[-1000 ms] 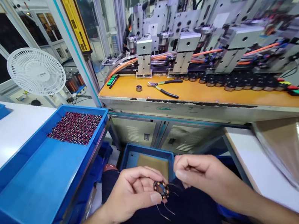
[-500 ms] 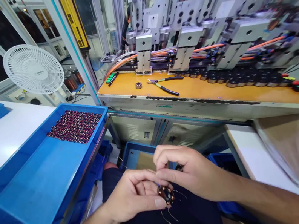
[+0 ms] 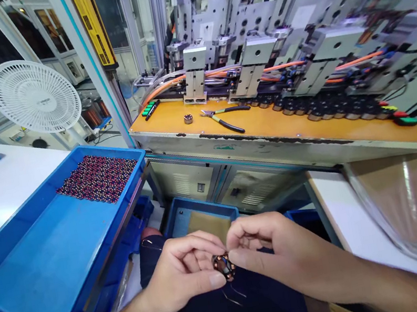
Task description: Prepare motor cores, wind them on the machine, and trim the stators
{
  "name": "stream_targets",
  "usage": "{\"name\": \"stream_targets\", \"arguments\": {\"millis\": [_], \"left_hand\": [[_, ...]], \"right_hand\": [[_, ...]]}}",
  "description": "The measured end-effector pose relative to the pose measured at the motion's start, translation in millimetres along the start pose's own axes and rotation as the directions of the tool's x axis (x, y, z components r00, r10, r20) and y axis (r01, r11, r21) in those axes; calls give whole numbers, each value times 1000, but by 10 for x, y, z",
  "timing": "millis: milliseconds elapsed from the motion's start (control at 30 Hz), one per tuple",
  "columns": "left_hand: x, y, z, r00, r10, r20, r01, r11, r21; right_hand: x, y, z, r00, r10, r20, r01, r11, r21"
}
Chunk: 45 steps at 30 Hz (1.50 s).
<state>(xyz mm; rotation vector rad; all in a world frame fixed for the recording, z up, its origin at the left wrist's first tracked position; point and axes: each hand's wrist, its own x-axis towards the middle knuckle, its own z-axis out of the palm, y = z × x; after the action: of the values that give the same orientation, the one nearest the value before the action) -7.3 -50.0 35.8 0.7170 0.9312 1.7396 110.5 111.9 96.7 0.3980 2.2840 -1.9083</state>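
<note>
Right hand (image 3: 269, 244) lowered, dark copper-dotted ring (image 3: 216, 265)

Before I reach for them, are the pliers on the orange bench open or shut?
Open: the pliers lie on the orange bench with their handles spread wide apart.

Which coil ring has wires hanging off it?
The held ring, in the left hand: thin wires dangle below it. The bench ring beside the pliers shows none.
</note>
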Motion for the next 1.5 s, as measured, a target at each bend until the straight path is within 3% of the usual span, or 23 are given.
{"name": "stream_targets", "arguments": {"millis": [133,367,767,1300,1433,1500], "left_hand": [[-16,-2,4,1000,-12,-10,12,1000,5],[-20,-19,2,999,-30,31,33,996,-77],[-25,-60,0,999,-32,24,35,989,-143],[-26,-9,30,994,-11,106,29,983,-179],[-29,-14,25,995,-24,101,43,981,-190],[-24,-33,13,995,-15,100,35,978,-206]], "right_hand": [[31,1,6,1000,-12,18,13,998,-56],[-29,12,-16,986,-166,16,165,957,-239],[-84,82,97,971,-235,-34,225,956,-189],[-159,89,180,951,-296,-90,270,936,-228],[-210,101,129,937,-348,15,340,903,-262],[-233,140,72,902,-425,74,424,841,-336]]}}
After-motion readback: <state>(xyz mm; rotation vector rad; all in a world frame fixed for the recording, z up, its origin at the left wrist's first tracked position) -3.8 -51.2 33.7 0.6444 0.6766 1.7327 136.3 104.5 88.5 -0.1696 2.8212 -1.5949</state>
